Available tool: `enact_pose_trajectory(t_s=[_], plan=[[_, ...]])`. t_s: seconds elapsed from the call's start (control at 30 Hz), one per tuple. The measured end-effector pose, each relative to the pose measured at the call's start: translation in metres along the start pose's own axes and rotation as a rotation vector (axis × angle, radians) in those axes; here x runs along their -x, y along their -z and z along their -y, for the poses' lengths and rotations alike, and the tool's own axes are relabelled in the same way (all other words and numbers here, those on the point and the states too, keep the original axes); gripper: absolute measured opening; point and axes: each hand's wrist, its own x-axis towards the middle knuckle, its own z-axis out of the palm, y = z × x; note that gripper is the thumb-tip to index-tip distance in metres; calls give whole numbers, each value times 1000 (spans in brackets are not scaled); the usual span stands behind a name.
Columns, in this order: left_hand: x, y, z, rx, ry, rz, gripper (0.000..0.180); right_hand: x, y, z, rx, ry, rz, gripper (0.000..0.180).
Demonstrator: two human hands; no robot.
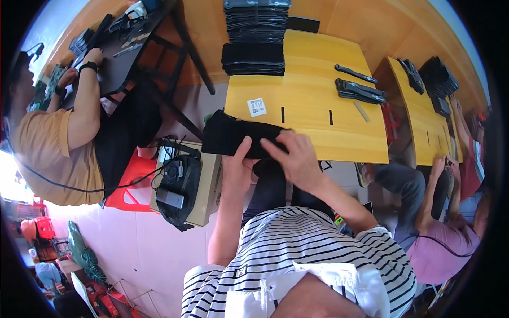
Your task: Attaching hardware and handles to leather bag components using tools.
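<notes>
A folded piece of black fabric (228,135) lies across the near left corner of the yellow table, partly past its edge. My left hand (237,167) grips its lower edge, thumb on top and the other fingers hidden underneath. At the fabric's right end is my right hand (299,156), its thumb stretched over the cloth and its bent fingers at the far edge. Just beyond the fabric lies a white printed label sheet (256,107). Two short black strips (282,114) mark the tabletop to its right.
Stacked black folded fabric (253,58) stands at the table's (307,79) far left, with a taller pile of plastic-wrapped packs (257,24) behind. Black straps (360,91) lie at the right. A carton with a black bag (183,185) is left of me. Co-workers sit on both sides.
</notes>
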Motion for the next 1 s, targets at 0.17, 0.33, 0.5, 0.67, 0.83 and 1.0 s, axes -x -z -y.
enact_pose_trajectory(t_s=[0.17,0.33,0.5,0.67,0.83,1.0], plan=[[-23,-2,15,19,-67,-127,32,29,15,-29,-197,-303,-309,50],[-26,-7,28,38,-68,-142,29,45,13,-55,-1023,-891,-258,46],[-27,-9,35,-16,21,-103,28,39,9,-55,-1308,-958,-192,41],[-29,-10,32,48,11,-128,30,27,4,-53,-1247,-947,-225,25],[-47,15,2,-233,-72,-253,30,19,-9,-69,-1204,-905,-255,15],[-101,31,-39,-519,21,-258,14,-30,-13,-96,-1123,-850,-296,17]])
